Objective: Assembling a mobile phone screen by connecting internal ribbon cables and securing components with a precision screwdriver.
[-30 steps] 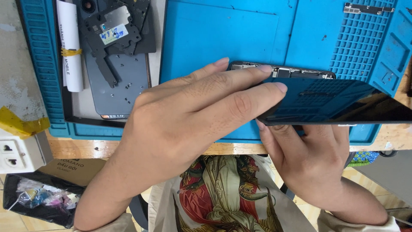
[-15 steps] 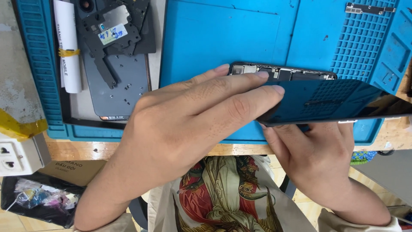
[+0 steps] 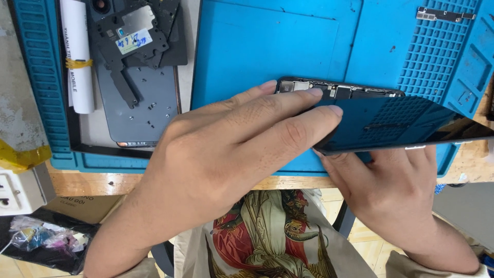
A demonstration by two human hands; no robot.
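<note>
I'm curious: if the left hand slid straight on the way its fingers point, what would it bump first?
Probably the dark glass screen that the left hand already touches at its fingertips; depth is hard to judge.
</note>
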